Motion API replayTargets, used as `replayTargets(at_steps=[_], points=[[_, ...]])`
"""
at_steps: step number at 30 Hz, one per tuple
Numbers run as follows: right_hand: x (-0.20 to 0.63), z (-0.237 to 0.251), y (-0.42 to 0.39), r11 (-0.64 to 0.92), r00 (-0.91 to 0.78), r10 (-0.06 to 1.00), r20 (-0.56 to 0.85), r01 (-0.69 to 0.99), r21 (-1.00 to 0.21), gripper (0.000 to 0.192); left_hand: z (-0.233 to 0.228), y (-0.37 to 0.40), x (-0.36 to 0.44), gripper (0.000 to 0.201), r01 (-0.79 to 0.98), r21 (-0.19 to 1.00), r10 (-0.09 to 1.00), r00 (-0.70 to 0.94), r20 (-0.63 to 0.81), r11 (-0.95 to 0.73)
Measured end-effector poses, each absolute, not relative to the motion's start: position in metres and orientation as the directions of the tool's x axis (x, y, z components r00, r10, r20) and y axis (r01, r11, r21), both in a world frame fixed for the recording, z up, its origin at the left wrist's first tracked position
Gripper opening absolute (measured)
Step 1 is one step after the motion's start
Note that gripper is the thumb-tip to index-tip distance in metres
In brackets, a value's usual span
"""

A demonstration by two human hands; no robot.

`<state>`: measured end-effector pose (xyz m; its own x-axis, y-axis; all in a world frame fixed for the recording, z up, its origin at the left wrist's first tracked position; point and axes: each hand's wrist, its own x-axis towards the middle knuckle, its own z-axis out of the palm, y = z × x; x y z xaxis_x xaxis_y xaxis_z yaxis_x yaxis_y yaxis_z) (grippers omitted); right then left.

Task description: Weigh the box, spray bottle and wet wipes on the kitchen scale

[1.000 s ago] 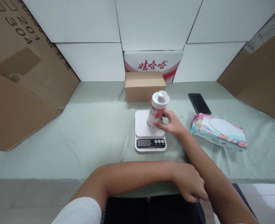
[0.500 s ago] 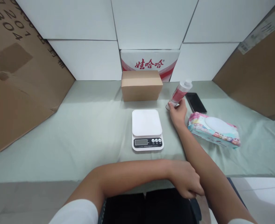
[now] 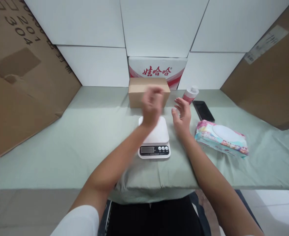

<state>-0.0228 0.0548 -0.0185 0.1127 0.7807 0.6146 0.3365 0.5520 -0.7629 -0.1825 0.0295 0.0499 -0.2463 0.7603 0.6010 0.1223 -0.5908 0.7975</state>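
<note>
The bottle (image 3: 190, 94) stands up, cap on top, on the green table (image 3: 85, 131). The right hand (image 3: 182, 115) is open beside it. The left hand (image 3: 152, 106) is blurry, curled above the scale (image 3: 156, 141). White walls behind.

Red "娃哈哈" on white carton (image 3: 157, 67), "2001" and "304" on left cardboard box (image 3: 19, 65)

Sitting on the table (image 3: 61, 137): one scale (image 3: 154, 139), one brown box (image 3: 148, 90), one bottle (image 3: 190, 94), one phone (image 3: 203, 110), and one wipes pack (image 3: 221, 138). One red-and-white carton (image 3: 157, 68) is standing behind the box. Two hands are hovering: left (image 3: 152, 105), right (image 3: 182, 114). Two cardboard sheets are leaning, one at each side.
</note>
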Motion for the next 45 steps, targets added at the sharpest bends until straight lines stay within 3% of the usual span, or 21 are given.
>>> replayTargets(at_steps=[1, 3, 5, 8, 10, 13, 17, 21, 26, 31, 35, 41, 45], points=[[-0.03, -0.018, 0.061, 0.512, 0.094, 0.831, 0.548, 0.257, -0.82, 0.06, 0.054, 0.048, -0.204, 0.034, 0.073, 0.851, 0.756, -0.425, 0.498, -0.52], [-0.044, -0.018, 0.079, 0.394, 0.095, 0.908, 0.408, 0.14, -0.909, 0.077, 0.051, 0.078, -0.241, 0.033, -0.044, 0.904, 0.731, -0.606, 0.314, -0.424], [-0.056, -0.016, 0.1, 0.319, 0.054, 0.944, 0.325, 0.094, -0.943, 0.085, 0.036, 0.097, -0.264, 0.038, -0.159, 0.94, 0.776, -0.614, 0.145, -0.301], [-0.067, -0.011, 0.12, 0.324, -0.004, 0.946, 0.325, 0.097, -0.941, 0.081, 0.014, 0.109, -0.27, 0.054, -0.255, 0.958, 0.879, -0.476, -0.007, -0.13], [-0.069, -0.007, 0.12, 0.335, 0.028, 0.94, 0.34, 0.115, -0.935, 0.081, 0.012, 0.107, -0.264, 0.061, -0.249, 0.958, 0.895, -0.445, 0.014, -0.139], [-0.062, 0.002, 0.099, 0.403, 0.07, 0.906, 0.417, 0.152, -0.902, 0.084, 0.026, 0.082, -0.26, 0.062, -0.204, 0.938, 0.874, -0.457, 0.162, -0.281], [-0.035, 0.009, 0.033, 0.538, -0.024, 0.837, 0.547, 0.227, -0.812, 0.086, 0.032, 0.005, -0.263, 0.066, -0.118, 0.902, 0.849, -0.408, 0.337, -0.415], [-0.013, -0.009, -0.036, 0.539, -0.053, 0.833, 0.551, 0.308, -0.784, 0.078, -0.005, -0.073, -0.262, 0.07, -0.009, 0.938, 0.862, -0.396, 0.315, -0.347], [-0.012, -0.027, -0.065, 0.479, -0.018, 0.867, 0.498, 0.304, -0.824, 0.081, -0.034, -0.101, -0.258, 0.073, 0.094, 0.933, 0.862, -0.36, 0.357, -0.347], [0.027, -0.023, -0.089, 0.48, 0.228, 0.807, 0.545, 0.284, -0.83, 0.078, -0.028, -0.108, -0.258, 0.074, 0.267, 0.856, 0.756, -0.403, 0.516, -0.442], [0.073, -0.028, -0.118, 0.461, 0.385, 0.757, 0.528, 0.258, -0.849, 0.068, -0.033, -0.107, -0.254, 0.083, 0.183, 0.911, 0.85, -0.33, 0.411, -0.369], [0.037, -0.038, -0.094, 0.385, 0.146, 0.902, 0.407, 0.156, -0.909, 0.076, -0.037, -0.096, -0.249, 0.08, 0.077, 0.916, 0.844, -0.365, 0.393, -0.393], [-0.007, -0.036, -0.057, 0.392, -0.007, 0.92, 0.392, 0.065, -0.918, 0.088, -0.025, -0.095, -0.251, 0.077, 0.058, 0.908, 0.856, -0.314, 0.412, -0.416]])
